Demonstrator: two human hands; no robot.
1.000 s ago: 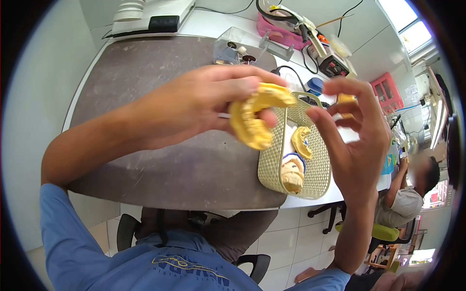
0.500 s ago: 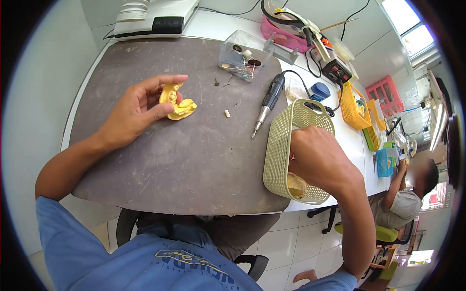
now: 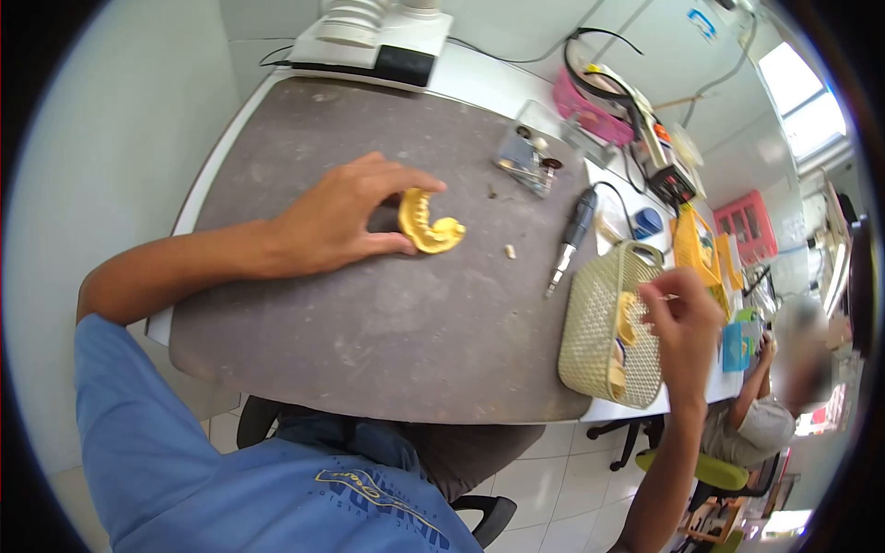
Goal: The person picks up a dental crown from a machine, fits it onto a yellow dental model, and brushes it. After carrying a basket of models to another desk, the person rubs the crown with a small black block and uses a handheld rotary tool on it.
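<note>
My left hand (image 3: 346, 217) has its thumb and index finger around the edges of a yellow dental cast (image 3: 433, 238), which is a curved arch with teeth low over the grey mat. My right hand (image 3: 684, 318) is raised over the right rim of a pale green plastic basket (image 3: 590, 323), fingers curled and tips together. Whether anything small is between those fingertips is too blurred to make out. Inside the basket lies another yellowish cast (image 3: 628, 316), with further pieces below it. A small whitish piece (image 3: 510, 251) lies on the mat between the left hand and the basket.
A rotary handpiece (image 3: 573, 238) lies left of the basket, its cord running back to a control box (image 3: 673, 184). Behind is a clear box (image 3: 530, 158) of burs and discs. Pink basket (image 3: 590, 112) and yellow basket (image 3: 693, 244) line the back. Another person (image 3: 756, 415) sits far right.
My right hand has come up out of the green basket, uncovering the casts inside. The left hand remains at its cast, now turned slightly. The whole view has shifted, moving the scene rightward.
</note>
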